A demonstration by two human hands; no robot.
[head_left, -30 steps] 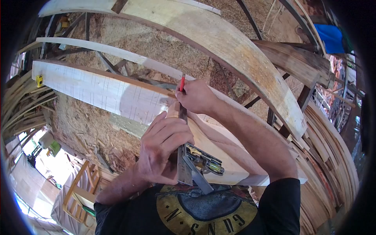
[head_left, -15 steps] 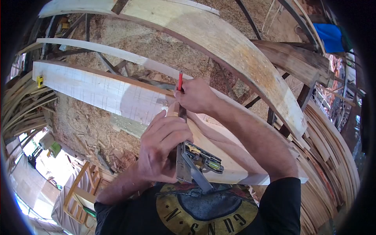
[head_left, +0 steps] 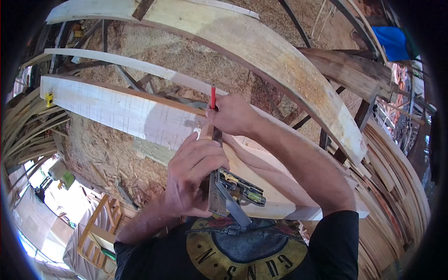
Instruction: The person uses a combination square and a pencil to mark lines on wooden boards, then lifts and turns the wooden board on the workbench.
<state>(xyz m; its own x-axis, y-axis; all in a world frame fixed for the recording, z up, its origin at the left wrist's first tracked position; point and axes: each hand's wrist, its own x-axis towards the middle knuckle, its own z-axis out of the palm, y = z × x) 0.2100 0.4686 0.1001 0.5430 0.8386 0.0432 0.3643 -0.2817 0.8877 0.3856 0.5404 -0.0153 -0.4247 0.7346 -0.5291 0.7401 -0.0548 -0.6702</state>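
My right hand [head_left: 233, 113] pinches a red pencil [head_left: 213, 97], holding it nearly upright near the upper end of a metal blade. That blade belongs to a combination square [head_left: 218, 196] with a yellow-green level vial. My left hand [head_left: 193, 170] is closed around the blade's left side, its thumb and part of the blade hidden under the fingers. Both hands are over a long pale wooden beam [head_left: 135, 112], whose face carries many pencilled cross lines to the left. Whether the pencil tip touches the wood is hidden by my fingers.
A thin curved plank [head_left: 135, 61] runs just behind the beam. Farther back lies a large curved timber [head_left: 261, 44]. Stacked strips [head_left: 387, 186] stand at the right. A yellow tape measure [head_left: 49, 99] is at the beam's left end, and a wooden chair [head_left: 100, 228] sits lower left.
The pencil and my right hand have shifted very slightly left. My left hand stays on the square, and the whole view has moved a little.
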